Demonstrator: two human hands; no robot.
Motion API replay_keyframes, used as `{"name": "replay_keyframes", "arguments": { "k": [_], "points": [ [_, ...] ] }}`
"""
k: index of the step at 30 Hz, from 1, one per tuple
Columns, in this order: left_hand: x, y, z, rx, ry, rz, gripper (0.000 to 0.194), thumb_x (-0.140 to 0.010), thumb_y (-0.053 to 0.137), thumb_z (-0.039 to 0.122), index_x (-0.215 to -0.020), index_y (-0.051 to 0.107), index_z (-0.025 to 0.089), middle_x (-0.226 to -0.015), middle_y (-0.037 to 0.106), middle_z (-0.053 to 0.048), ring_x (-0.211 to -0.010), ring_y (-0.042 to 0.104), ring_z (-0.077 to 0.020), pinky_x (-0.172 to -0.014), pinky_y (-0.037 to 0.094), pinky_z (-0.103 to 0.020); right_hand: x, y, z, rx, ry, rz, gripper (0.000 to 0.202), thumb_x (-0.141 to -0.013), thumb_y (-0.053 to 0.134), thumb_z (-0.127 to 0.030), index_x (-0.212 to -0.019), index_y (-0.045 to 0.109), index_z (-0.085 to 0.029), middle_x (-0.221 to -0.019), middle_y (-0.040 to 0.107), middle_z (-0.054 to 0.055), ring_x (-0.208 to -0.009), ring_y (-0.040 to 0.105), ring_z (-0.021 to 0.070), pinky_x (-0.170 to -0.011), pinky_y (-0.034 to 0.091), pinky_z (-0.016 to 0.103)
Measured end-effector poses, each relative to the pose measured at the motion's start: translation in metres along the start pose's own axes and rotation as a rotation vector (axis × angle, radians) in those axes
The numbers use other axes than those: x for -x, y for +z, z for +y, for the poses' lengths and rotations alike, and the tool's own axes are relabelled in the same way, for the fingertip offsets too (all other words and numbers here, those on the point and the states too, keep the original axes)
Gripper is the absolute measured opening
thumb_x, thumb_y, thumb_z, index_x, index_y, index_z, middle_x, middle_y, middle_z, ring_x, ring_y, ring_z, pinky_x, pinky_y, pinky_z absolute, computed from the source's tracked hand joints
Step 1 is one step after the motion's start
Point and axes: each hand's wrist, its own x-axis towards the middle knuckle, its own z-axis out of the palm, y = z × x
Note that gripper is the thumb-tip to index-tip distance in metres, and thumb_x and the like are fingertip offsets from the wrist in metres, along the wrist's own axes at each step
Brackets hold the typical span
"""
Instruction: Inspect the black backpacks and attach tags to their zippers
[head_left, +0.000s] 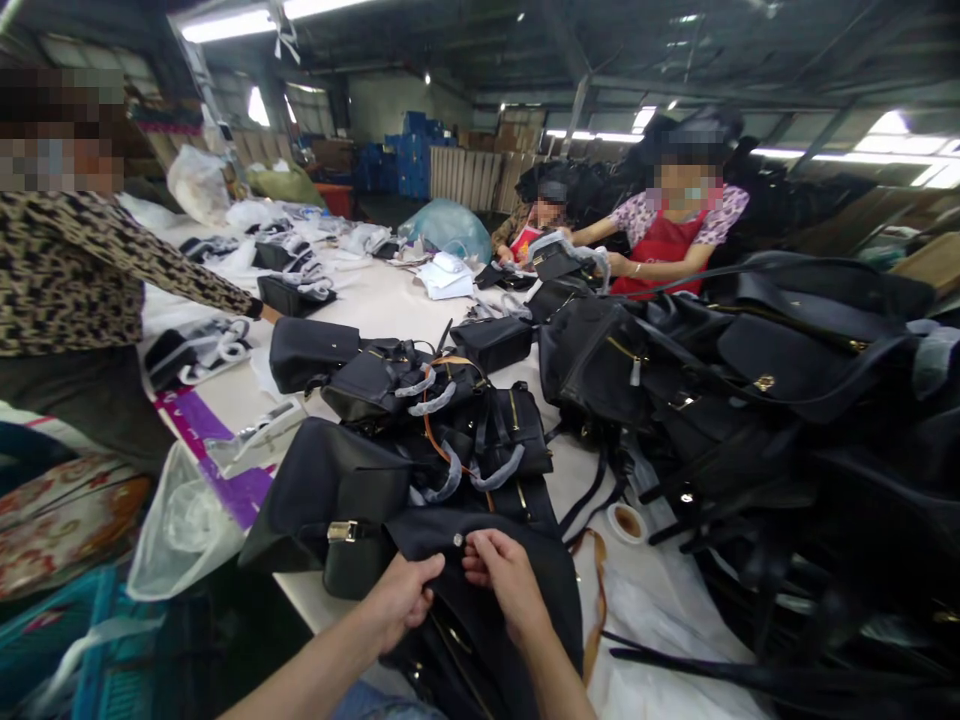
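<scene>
A black handbag [551, 560] lies at the table's near edge, its flap [421, 530] lifted toward me. My left hand [401, 600] is closed on the flap's lower left edge, thumb on top. With thumb and fingers pinched, my right hand [501, 580] grips the flap's edge just beside a small round metal snap [458, 540]. Below my hands a gold zipper shows on the bag's dark body. Against the flap on the left stands another black bag [330, 490] with a gold clasp [343, 532].
Several black bags with wrapped handles [499, 465] sit ahead. A large heap of black bags [750, 400] covers the right side, near a tape roll [627, 523]. A teal crate [75, 640] stands lower left. One person works at left, two across the table.
</scene>
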Motion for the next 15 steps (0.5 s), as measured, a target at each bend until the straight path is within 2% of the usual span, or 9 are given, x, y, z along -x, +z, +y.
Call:
{"name": "replay_keyframes", "arguments": {
  "k": [6,11,13,15],
  "points": [
    [-0.002,0.001,-0.006,-0.026,0.023,0.009,0.038,-0.071,0.070,0.039,-0.095,0.047,0.020,-0.049,0.043,0.011,-0.032,0.024,-0.0021,-0.041,0.008,-0.018,-0.001,0.005,-0.005,0.149,-0.108,0.028,0.030,-0.075,0.060,-0.048,-0.069,0.061,-0.018,-0.061,0.058,0.000,-0.057,0.056,0.0152,-0.053,0.045,0.026],
    [-0.001,0.005,-0.005,-0.027,0.017,0.001,0.031,-0.077,0.065,0.035,-0.097,0.046,0.020,-0.048,0.042,0.012,-0.032,0.024,-0.0029,-0.040,0.010,-0.018,0.005,0.015,-0.022,0.307,-0.305,0.104,0.020,-0.075,0.060,-0.036,-0.063,0.053,-0.022,-0.069,0.051,0.001,-0.070,0.048,0.0171,-0.070,0.041,0.029],
    [-0.002,0.007,-0.003,-0.019,0.017,-0.017,0.031,-0.075,0.067,0.036,-0.093,0.048,0.020,-0.047,0.042,0.012,-0.033,0.025,-0.0028,-0.040,0.011,-0.017,0.021,0.011,-0.035,0.327,-0.349,0.051,0.021,-0.078,0.058,-0.036,-0.064,0.051,-0.022,-0.068,0.049,-0.001,-0.068,0.046,0.0160,-0.068,0.039,0.028],
    [0.000,0.007,0.000,0.011,0.041,-0.063,0.034,-0.070,0.072,0.038,-0.087,0.050,0.019,-0.048,0.042,0.011,-0.035,0.028,-0.0029,-0.039,0.013,-0.016,0.048,-0.009,-0.045,0.298,-0.312,-0.133,0.024,-0.084,0.054,-0.039,-0.067,0.050,-0.022,-0.063,0.048,-0.002,-0.062,0.046,0.0145,-0.063,0.039,0.026]
  ]
}}
